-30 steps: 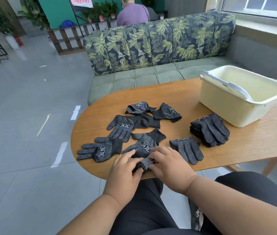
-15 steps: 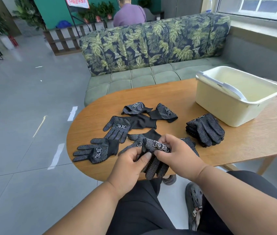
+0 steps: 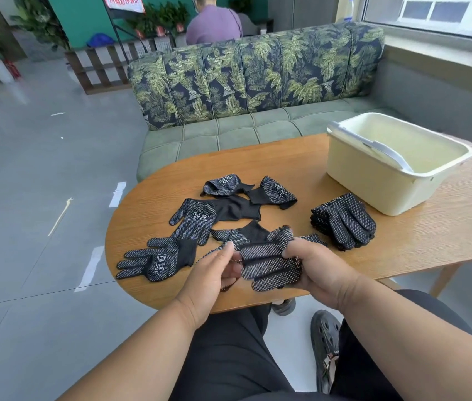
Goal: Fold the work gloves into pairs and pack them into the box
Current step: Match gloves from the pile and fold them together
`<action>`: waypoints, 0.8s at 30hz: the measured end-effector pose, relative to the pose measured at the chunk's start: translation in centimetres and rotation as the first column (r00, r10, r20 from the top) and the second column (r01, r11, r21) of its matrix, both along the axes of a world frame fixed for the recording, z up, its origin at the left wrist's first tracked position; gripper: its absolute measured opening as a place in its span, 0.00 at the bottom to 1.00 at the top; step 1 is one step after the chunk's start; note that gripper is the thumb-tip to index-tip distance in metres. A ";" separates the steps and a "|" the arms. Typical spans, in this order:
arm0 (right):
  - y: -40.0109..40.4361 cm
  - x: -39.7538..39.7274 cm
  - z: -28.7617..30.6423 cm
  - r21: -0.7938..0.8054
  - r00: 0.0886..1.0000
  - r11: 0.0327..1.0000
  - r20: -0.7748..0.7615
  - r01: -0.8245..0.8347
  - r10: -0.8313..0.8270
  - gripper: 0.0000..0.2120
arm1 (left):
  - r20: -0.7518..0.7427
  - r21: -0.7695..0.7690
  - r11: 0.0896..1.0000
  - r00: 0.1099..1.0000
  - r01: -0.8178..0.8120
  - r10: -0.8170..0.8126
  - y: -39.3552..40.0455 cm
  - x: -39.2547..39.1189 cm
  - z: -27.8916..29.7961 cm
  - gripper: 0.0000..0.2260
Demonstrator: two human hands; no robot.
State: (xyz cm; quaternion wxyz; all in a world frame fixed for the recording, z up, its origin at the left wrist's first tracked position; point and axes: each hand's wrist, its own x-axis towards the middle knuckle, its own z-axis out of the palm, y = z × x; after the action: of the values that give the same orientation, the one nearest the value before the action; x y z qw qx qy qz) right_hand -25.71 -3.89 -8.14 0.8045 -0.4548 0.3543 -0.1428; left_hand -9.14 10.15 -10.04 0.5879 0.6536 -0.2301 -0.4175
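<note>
**Black dotted gloves on an orange-brown bench**

The gloves (image 3: 197,219) are black with white dots and a white emblem. Right of them, the box (image 3: 373,180) is pale cream with a grey handle (image 3: 385,151). Behind them, the sofa (image 3: 252,79) shows yellow-green fern leaves on dark navy above plain sage-green cushions.

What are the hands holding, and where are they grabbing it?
A dotted black work glove, lifted above the table edge. The right hand grips its right end; the left hand pinches its left edge.
</note>
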 end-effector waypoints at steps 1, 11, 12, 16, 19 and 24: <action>-0.1 0.1 0.1 0.035 0.999 0.998 0.016 0.051 -0.052 0.21 | 0.012 0.025 0.999 0.999 -0.031 0.030 -0.2 0.3 -0.5 0.20; -0.3 0.2 1.4 0.209 0.938 0.941 0.167 0.267 -0.303 0.16 | 0.233 0.033 0.997 0.970 -0.075 0.066 -0.2 0.2 -3.0 0.07; -0.5 0.1 1.3 0.225 0.927 0.932 0.180 0.286 -0.328 0.16 | 0.237 0.025 0.997 0.970 -0.069 0.061 -0.1 0.2 -3.1 0.06; -0.9 -0.3 1.6 0.252 0.891 0.904 0.214 0.345 -0.400 0.17 | 0.261 0.022 0.998 0.964 -0.051 0.043 0.2 0.3 -3.4 0.05; -1.7 -0.8 2.3 0.224 0.869 0.895 0.240 0.385 -0.434 0.15 | 0.281 0.016 0.999 0.959 -0.032 0.026 0.3 0.3 -3.4 0.05; -2.5 -1.4 2.2 0.223 0.843 0.846 0.138 0.484 -0.519 0.08 | 0.336 0.029 1.000 0.942 -0.004 -0.006 0.6 0.4 -3.4 0.05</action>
State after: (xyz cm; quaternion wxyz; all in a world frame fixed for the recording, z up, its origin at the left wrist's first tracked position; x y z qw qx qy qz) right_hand -27.07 -6.38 -5.92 0.8068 -0.2552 0.3929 -0.3598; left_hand -8.74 10.73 -13.47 0.5302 0.7236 -0.3212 -0.3036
